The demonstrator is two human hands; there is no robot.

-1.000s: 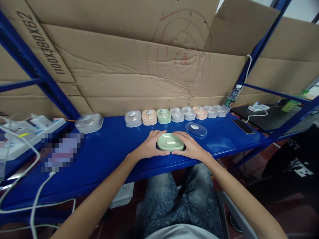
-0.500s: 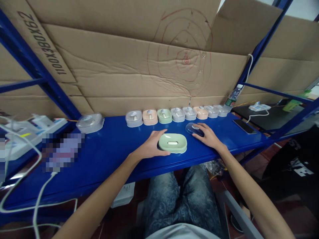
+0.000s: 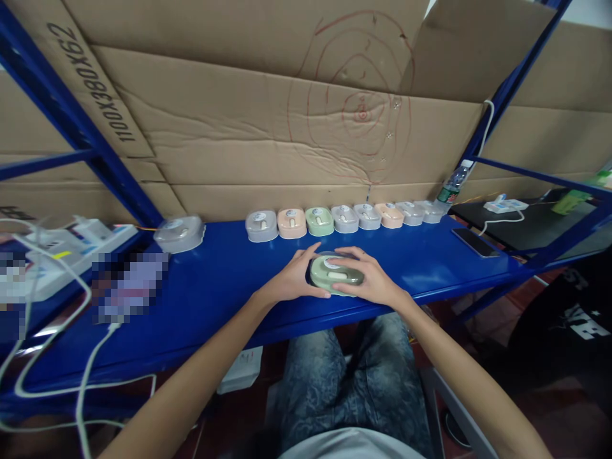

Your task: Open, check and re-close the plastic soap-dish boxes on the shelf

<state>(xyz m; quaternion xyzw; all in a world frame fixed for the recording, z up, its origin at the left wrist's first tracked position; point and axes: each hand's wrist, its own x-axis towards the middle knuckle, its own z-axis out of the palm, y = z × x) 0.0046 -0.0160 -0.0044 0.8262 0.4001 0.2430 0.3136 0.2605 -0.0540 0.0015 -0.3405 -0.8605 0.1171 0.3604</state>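
A green soap box (image 3: 322, 281) rests near the front edge of the blue table, with a clear lid (image 3: 319, 263) over it. My left hand (image 3: 292, 278) curves round the left side of the box, thumb in front and fingers behind. From the right, my right hand (image 3: 370, 276) grips the clear lid, its fingers spread over the top and right end. A pale bar shape shows through the lid. The right end of the box is partly hidden under my right hand, so how fully the lid sits there cannot be made out.
Several lidded boxes in grey, peach and green, among them a green box (image 3: 319, 222), line the table's back. A grey box (image 3: 180, 234) stands far left beside a power strip (image 3: 71, 261). At right are a bottle (image 3: 454, 185) and a phone (image 3: 475, 243). Cardboard (image 3: 229, 140) closes the back.
My right hand has moved left, bringing the clear lid from the table onto the green soap box. My left hand has stayed round the box. The view has shifted slightly.
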